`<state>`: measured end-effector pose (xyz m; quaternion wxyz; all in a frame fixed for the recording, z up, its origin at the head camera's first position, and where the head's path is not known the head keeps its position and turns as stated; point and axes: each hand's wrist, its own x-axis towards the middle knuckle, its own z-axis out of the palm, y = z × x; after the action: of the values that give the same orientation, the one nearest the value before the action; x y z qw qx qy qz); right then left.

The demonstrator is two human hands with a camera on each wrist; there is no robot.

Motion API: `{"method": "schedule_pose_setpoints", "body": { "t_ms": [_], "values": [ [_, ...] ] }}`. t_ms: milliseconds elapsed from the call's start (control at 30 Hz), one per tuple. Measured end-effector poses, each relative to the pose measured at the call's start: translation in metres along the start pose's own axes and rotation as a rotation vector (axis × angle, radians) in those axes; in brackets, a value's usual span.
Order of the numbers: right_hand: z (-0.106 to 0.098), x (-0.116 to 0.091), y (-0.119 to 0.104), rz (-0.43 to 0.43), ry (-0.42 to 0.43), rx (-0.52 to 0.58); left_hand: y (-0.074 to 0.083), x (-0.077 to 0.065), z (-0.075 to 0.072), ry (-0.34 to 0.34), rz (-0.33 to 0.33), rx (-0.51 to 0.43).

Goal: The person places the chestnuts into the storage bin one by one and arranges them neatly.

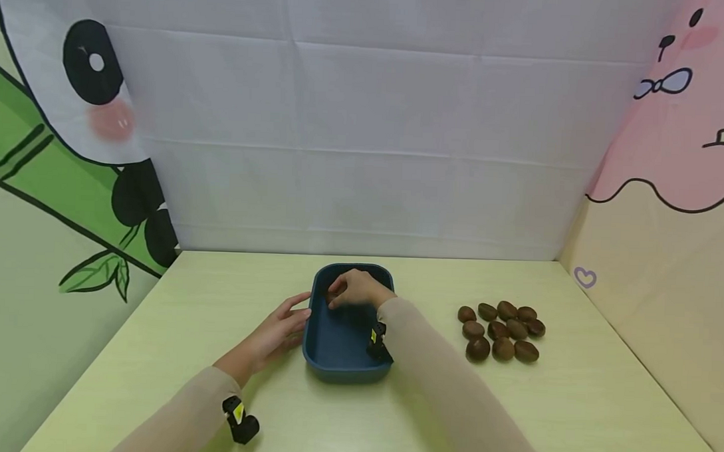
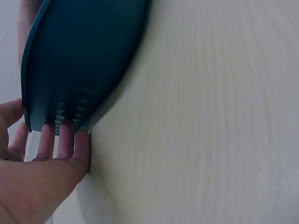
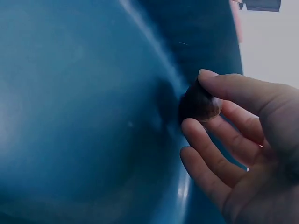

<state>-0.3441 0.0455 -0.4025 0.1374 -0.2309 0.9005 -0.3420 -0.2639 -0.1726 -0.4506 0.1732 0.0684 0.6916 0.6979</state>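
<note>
Right hand: reaches into the tray from four o'clock; the hand (image 1: pixel 360 289) pinches one chestnut between thumb and fingers, the gap just the nut's width. Its two lower fingers reach out straighter beneath the nut.
Held nut: the chestnut (image 3: pixel 198 102) is inside the tray, toward eleven o'clock; dark brown, smooth, rounded, narrowing toward the thumb. Whether it touches the tray, I cannot tell.
Left hand: at nine o'clock of the tray; this left hand (image 1: pixel 274 336) has its fingers spread apart and fairly straight, fingertips against the outer wall, thumb by the rim, pinching nothing.
Tray: the blue tray (image 1: pixel 346 376) is a deep rounded rectangle, smooth with a soft sheen, long axis running twelve to six.
Pile: eleven loose chestnuts (image 1: pixel 503 349) sit at three o'clock, well apart from the tray, glossy brown, some round, some oval.
Table: pale yellow-green table (image 1: pixel 601 394), fine wood grain in the left wrist view.
Sleeves: beige sleeves (image 1: pixel 182 412), a small black camera (image 1: pixel 244 427) by each wrist.
Backdrop: white cloth (image 1: pixel 372 100) at twelve o'clock, creased in folds.
</note>
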Motion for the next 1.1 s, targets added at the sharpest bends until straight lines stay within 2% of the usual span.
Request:
{"method": "schedule_pose_setpoints", "body": {
  "t_ms": [200, 600, 833, 1100],
  "values": [
    [0.013, 0.004, 0.002, 0.029, 0.015, -0.024, -0.001, 0.002, 0.0, -0.005, 0.002, -0.011],
    [0.023, 0.006, 0.005, 0.081, 0.142, 0.004, -0.002, 0.003, 0.0, -0.005, 0.004, -0.008],
    [0.017, 0.004, 0.001, 0.095, 0.126, 0.017, -0.002, 0.003, -0.001, -0.006, 0.003, -0.008],
    [-0.007, -0.003, -0.005, 0.041, 0.094, -0.034, -0.002, 0.003, -0.001, -0.004, 0.002, 0.0]
  ]
}}
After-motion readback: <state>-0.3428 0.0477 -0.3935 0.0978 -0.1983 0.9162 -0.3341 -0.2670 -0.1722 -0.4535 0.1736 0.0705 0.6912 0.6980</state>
